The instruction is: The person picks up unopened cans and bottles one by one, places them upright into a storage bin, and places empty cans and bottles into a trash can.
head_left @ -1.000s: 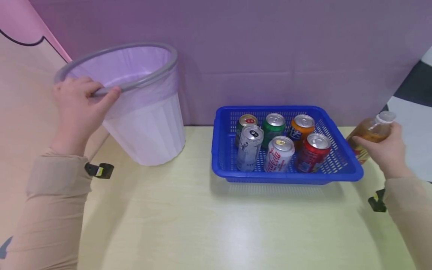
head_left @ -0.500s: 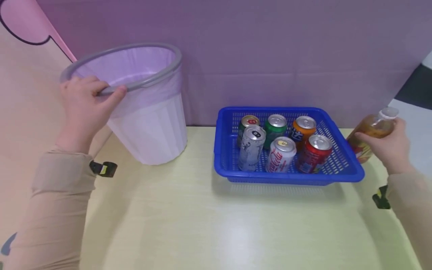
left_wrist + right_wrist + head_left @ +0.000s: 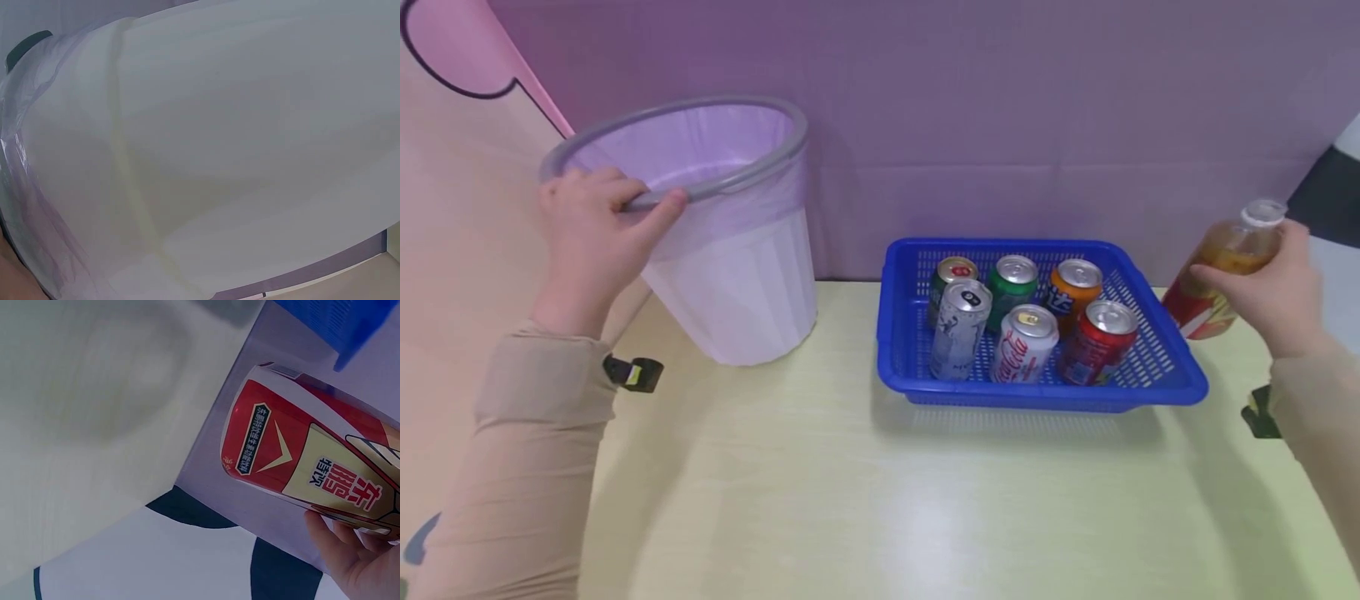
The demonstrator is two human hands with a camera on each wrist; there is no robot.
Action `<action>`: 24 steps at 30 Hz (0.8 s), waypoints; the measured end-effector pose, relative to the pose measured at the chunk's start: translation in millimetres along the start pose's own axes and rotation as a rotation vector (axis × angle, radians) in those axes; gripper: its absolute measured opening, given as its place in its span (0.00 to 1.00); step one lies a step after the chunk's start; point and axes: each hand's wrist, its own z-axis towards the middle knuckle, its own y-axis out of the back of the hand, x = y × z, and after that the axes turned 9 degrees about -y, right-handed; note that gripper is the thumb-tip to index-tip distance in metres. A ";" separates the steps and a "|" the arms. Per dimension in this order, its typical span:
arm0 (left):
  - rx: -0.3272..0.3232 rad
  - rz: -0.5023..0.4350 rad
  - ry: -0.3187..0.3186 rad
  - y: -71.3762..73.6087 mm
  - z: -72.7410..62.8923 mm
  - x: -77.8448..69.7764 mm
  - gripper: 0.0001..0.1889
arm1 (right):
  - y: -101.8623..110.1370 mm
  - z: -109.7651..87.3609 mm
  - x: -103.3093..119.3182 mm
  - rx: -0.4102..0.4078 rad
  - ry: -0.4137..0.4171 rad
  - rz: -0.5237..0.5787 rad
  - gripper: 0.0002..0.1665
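Observation:
My left hand [image 3: 598, 242] grips the grey rim of a white waste bin [image 3: 737, 283], thumb outside and fingers over the edge. A purple bag lines the bin, which leans toward the left; its wall fills the left wrist view. In my right hand [image 3: 1281, 287] is a drink bottle [image 3: 1221, 267] with a red and yellow label, white neck and amber liquid, tilted with its neck up and to the right. In the right wrist view the bottle [image 3: 306, 450] hangs above the table, its base toward the table side. The blue basket [image 3: 1037, 398] lies just left of it.
Several drink cans stand in the basket, among them a white Coca-Cola can [image 3: 1024, 346], a red can [image 3: 1097, 342], an orange can [image 3: 1072, 292] and a tall silver can [image 3: 960, 329]. A purple cloth wall [image 3: 925, 125] rises behind the table [image 3: 850, 492].
My right hand has lifted the bottle upward beside the basket. The bin and my left hand appear slightly farther right in the head view, with the grip on the rim unchanged.

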 end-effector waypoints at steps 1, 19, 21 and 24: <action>0.002 -0.001 0.001 -0.1 0.1 -0.2 0.25 | 0.8 0.1 2.7 -0.001 0.000 -0.005 0.53; -0.001 -0.007 -0.010 0.1 1.1 -1.3 0.25 | 16.9 -9.4 61.7 -0.052 0.046 0.018 0.49; 0.003 -0.006 -0.006 0.7 1.0 -1.1 0.25 | 19.5 -9.6 72.6 -0.059 0.073 0.013 0.50; 0.005 -0.006 -0.004 1.2 0.7 -1.3 0.25 | 20.8 -15.4 89.5 -0.062 0.112 -0.014 0.49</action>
